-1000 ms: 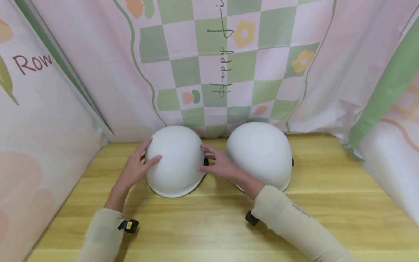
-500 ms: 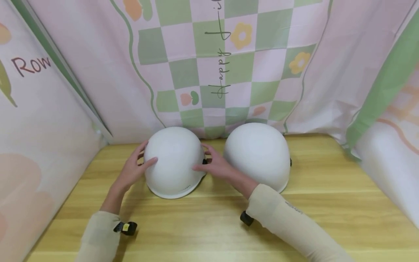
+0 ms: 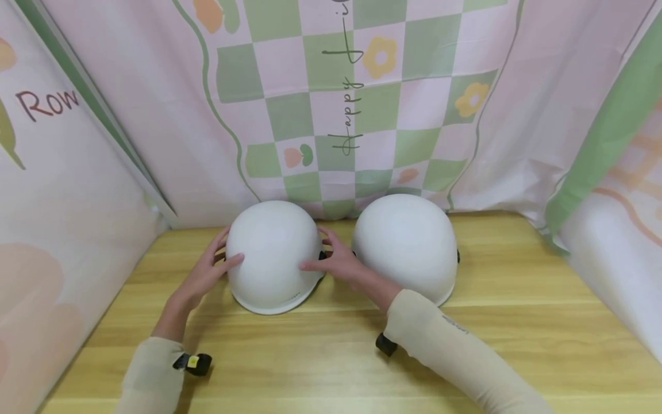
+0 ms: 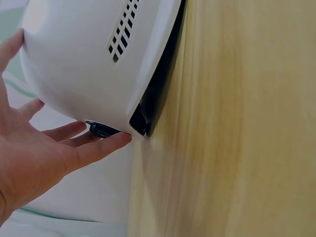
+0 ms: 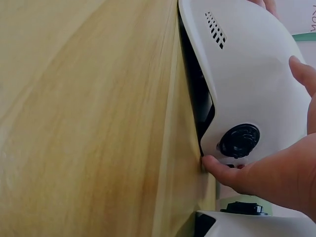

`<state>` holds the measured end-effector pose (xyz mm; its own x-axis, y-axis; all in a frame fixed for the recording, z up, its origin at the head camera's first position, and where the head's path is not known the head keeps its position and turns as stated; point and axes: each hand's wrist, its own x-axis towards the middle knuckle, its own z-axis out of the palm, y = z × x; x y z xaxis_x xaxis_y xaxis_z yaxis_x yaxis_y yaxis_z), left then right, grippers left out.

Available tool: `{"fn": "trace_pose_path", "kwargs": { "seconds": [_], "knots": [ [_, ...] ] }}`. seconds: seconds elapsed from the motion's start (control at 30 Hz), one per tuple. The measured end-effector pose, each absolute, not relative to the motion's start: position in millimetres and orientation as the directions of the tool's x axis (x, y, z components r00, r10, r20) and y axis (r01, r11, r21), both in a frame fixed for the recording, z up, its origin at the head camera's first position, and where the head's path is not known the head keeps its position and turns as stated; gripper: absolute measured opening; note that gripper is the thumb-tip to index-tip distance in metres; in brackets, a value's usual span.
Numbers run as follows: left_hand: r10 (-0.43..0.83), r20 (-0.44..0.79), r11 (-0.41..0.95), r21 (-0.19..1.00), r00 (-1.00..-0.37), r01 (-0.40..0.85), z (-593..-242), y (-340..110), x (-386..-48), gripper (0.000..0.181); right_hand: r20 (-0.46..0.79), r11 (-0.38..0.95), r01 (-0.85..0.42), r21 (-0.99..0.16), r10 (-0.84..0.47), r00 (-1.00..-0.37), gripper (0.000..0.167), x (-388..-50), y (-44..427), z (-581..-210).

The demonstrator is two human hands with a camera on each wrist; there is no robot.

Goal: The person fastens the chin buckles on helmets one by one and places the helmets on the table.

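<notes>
Two white helmets stand side by side, domes up, on the table. In the head view, my left hand [image 3: 199, 279] lies along the left side of the left helmet [image 3: 274, 253], its thumb on the front of the dome. On the other side, my right hand [image 3: 341, 261] has spread fingers and its thumb against the shell. The left wrist view shows extended fingers of my left hand [image 4: 37, 153] at the rim, beside a black fitting [image 4: 102, 130]. In the right wrist view, one fingertip of my right hand [image 5: 281, 170] is at the rim, below a round black knob [image 5: 239, 140].
The right helmet [image 3: 405, 247] stands just beyond my right hand, under part of my forearm. Wood-grained table [image 3: 300, 362] extends in front. A checked curtain [image 3: 336, 115] hangs close behind both helmets, with printed cloth at the left [image 3: 77, 190] and right.
The head view has shifted slightly. My left thumb has slid a little left and down on the dome, and my right thumb slightly left. The helmets stay beside each other.
</notes>
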<state>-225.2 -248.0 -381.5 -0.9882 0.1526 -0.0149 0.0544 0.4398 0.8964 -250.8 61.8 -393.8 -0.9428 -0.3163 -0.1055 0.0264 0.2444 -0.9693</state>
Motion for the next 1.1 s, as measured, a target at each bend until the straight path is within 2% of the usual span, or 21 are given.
{"fn": "trace_pose_path", "kwargs": {
  "seconds": [0.6,1.1],
  "knots": [
    [0.148,-0.004,0.42,0.906,-0.989,0.059,-385.4,-247.7,-224.7,0.077,-0.064,0.208,-0.006,-0.978,-0.328,-0.942,0.095,-255.5,61.1,-398.0],
    [0.147,0.016,0.325,0.943,-0.989,0.064,-392.1,-253.6,-224.5,0.073,-0.036,0.149,-0.006,-0.989,-0.277,-0.96,0.089,-246.9,58.4,-396.9]
  ]
}}
